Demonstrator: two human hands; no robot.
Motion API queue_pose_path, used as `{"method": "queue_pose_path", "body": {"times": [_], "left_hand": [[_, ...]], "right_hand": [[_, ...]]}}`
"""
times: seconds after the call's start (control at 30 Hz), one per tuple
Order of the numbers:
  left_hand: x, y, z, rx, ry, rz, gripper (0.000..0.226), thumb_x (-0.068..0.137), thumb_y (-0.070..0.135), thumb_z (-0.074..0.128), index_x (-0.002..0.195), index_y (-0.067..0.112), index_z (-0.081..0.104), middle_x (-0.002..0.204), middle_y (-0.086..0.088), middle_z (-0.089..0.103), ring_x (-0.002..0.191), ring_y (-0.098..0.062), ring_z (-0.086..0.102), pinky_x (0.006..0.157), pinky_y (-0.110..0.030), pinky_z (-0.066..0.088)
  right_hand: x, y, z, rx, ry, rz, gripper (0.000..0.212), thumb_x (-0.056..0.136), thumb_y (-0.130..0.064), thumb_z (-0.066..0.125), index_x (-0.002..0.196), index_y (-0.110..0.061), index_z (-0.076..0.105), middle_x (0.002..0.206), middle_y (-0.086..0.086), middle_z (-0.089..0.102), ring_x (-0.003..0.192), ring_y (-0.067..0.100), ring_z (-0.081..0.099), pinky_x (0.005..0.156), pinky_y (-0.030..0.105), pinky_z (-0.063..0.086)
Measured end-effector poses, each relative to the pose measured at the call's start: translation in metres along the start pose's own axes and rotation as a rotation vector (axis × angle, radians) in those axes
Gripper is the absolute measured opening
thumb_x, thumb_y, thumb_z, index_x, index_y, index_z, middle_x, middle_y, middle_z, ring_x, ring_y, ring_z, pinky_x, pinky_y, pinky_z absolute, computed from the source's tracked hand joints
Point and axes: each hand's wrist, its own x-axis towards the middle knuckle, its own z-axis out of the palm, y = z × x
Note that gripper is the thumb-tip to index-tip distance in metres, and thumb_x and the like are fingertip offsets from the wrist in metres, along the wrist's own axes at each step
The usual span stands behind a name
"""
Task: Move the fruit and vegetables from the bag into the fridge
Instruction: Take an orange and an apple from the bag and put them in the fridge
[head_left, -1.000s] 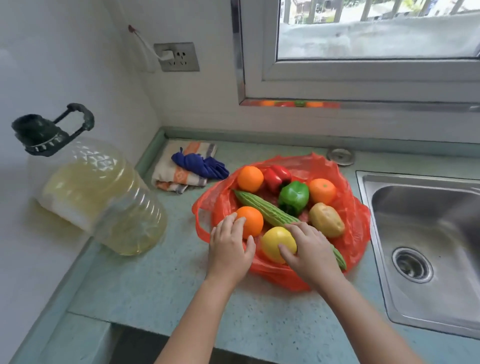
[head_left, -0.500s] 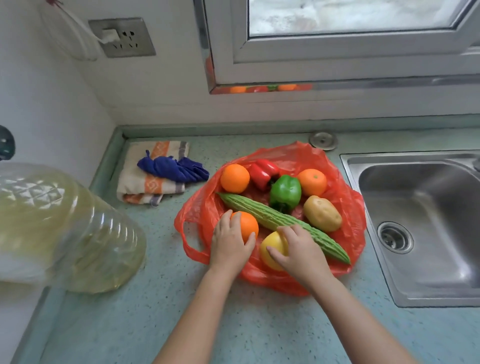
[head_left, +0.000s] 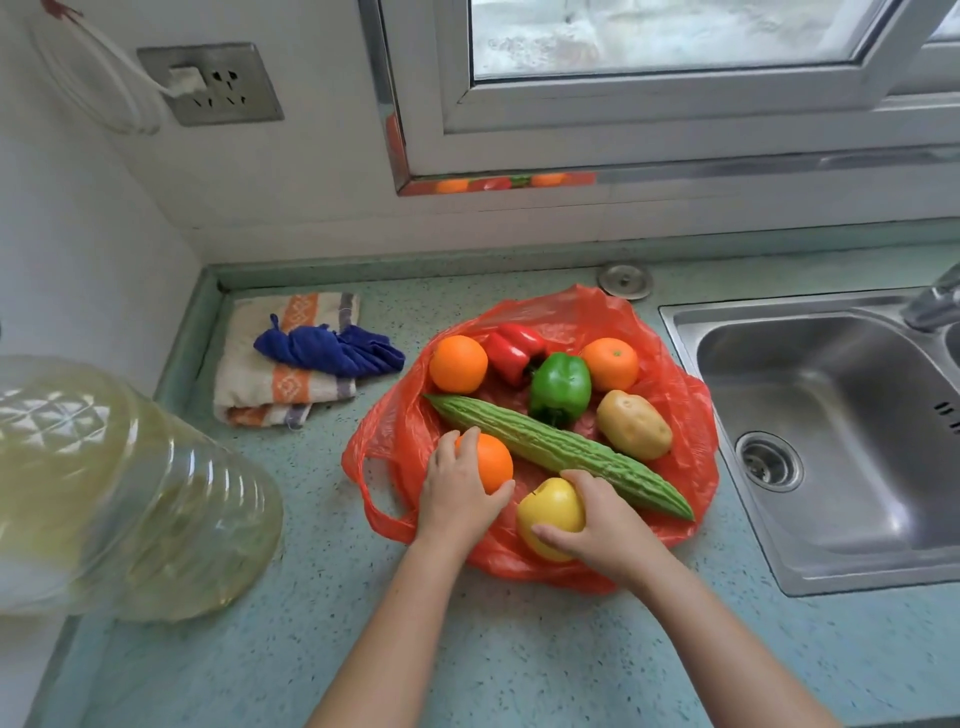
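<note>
A red plastic bag (head_left: 685, 415) lies spread open on the counter with produce on it. My left hand (head_left: 457, 499) wraps around an orange (head_left: 493, 460) at the bag's near left. My right hand (head_left: 602, 525) grips a yellow apple (head_left: 550, 506) at the near edge. A long bitter gourd (head_left: 556, 452) lies diagonally just beyond both hands. Farther back sit two more oranges (head_left: 458, 364) (head_left: 610, 362), a red pepper (head_left: 514, 348), a green pepper (head_left: 560, 387) and a potato (head_left: 634, 425). No fridge is in view.
A steel sink (head_left: 831, 426) is set into the counter on the right. A big clear oil jug (head_left: 104, 493) stands at the left. A folded towel with a blue cloth (head_left: 291, 358) lies at the back left. A wall socket (head_left: 210, 83) and a window are behind.
Both hands have closed further around their fruit: the left around the near orange, the right around the yellow apple. The view has tilted down and moved closer to the counter.
</note>
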Motion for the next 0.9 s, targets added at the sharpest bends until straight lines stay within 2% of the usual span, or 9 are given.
{"method": "queue_pose_path", "body": {"times": [0.23,0.33,0.43,0.57,0.67,0.73,0.83,0.9], "left_hand": [[-0.009,0.001,-0.012,-0.159,0.062,-0.015,0.073,0.076,0.039,0.069,0.137,0.018,0.034,0.137,-0.004,0.035,0.123,-0.022,0.039,0.098,-0.033,0.036],[-0.019,0.006,-0.025,-0.282,0.115,-0.024,0.07,0.075,0.038,0.071,0.134,0.02,0.037,0.133,0.0,0.037,0.115,-0.017,0.043,0.091,-0.028,0.038],[-0.03,0.017,-0.039,-0.408,0.143,-0.01,0.069,0.075,0.037,0.072,0.133,0.023,0.038,0.12,0.009,0.036,0.102,-0.009,0.041,0.083,-0.023,0.036],[-0.04,0.027,-0.054,-0.566,0.144,0.009,0.067,0.073,0.035,0.074,0.13,0.026,0.04,0.121,0.009,0.04,0.104,-0.012,0.045,0.081,-0.025,0.039],[-0.047,0.035,-0.064,-0.675,0.121,0.044,0.062,0.072,0.033,0.075,0.125,0.031,0.042,0.121,0.007,0.045,0.105,-0.014,0.05,0.083,-0.027,0.043],[-0.052,0.042,-0.07,-0.739,0.09,0.081,0.057,0.073,0.033,0.075,0.118,0.037,0.042,0.113,0.013,0.047,0.101,-0.01,0.053,0.081,-0.027,0.045],[-0.058,0.055,-0.076,-0.802,0.02,0.141,0.054,0.072,0.033,0.075,0.113,0.041,0.042,0.11,0.02,0.047,0.099,-0.004,0.054,0.082,-0.03,0.05],[-0.06,0.064,-0.074,-0.831,-0.025,0.183,0.055,0.067,0.038,0.079,0.111,0.041,0.045,0.109,0.017,0.049,0.098,-0.004,0.055,0.08,-0.028,0.051]], "right_hand": [[-0.006,0.001,-0.001,0.12,0.028,0.003,0.077,0.072,-0.044,0.072,0.134,-0.021,0.033,0.128,0.002,0.04,0.107,0.013,0.043,0.087,0.022,0.036],[-0.012,0.0,-0.007,0.184,0.106,-0.021,0.076,0.07,-0.041,0.074,0.132,-0.022,0.035,0.123,-0.001,0.04,0.105,0.009,0.04,0.088,0.022,0.035],[-0.019,-0.004,-0.017,0.242,0.188,-0.049,0.074,0.069,-0.039,0.075,0.131,-0.022,0.038,0.121,-0.002,0.041,0.109,0.012,0.044,0.092,0.027,0.039],[-0.034,-0.014,-0.034,0.286,0.303,-0.114,0.069,0.07,-0.034,0.077,0.127,-0.024,0.041,0.118,-0.003,0.041,0.105,0.012,0.045,0.085,0.023,0.037],[-0.047,-0.018,-0.045,0.335,0.403,-0.15,0.073,0.067,-0.036,0.079,0.128,-0.026,0.041,0.124,-0.004,0.041,0.111,0.01,0.043,0.091,0.025,0.038],[-0.058,-0.02,-0.051,0.363,0.469,-0.182,0.073,0.062,-0.043,0.078,0.124,-0.032,0.043,0.127,-0.004,0.043,0.114,0.01,0.044,0.096,0.027,0.039],[-0.078,-0.023,-0.059,0.375,0.551,-0.182,0.06,0.063,-0.041,0.078,0.108,-0.049,0.039,0.119,-0.006,0.047,0.1,0.0,0.048,0.079,0.009,0.039],[-0.093,-0.018,-0.063,0.401,0.594,-0.131,0.064,0.059,-0.049,0.075,0.113,-0.046,0.04,0.119,-0.006,0.047,0.097,0.0,0.05,0.078,0.009,0.04]]}}
